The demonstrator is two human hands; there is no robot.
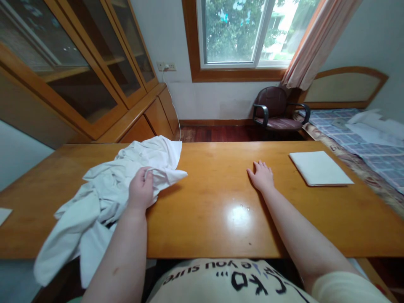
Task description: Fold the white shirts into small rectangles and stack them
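A crumpled white cloth (109, 181), perhaps a garment or sheet, lies heaped on the left of the wooden table (205, 168). Part of it hangs over the table's near edge. My left hand (141, 188) is closed on a fold at the cloth's right side, and a pointed corner sticks out to the right of my fingers. Flat on the tabletop, to the right of the middle, rests my right hand (261, 176) with its fingers spread and nothing in it. To the right of that hand lies a flat, white, folded-looking item (320, 168); I cannot tell its kind.
Behind the table at left stands a glass-door cabinet (126, 101), with a white cord (173, 101) beside it. An office chair (274, 109) is beyond the table. A bed (362, 126) adjoins the right side. A white piece (4, 215) lies at the left edge.
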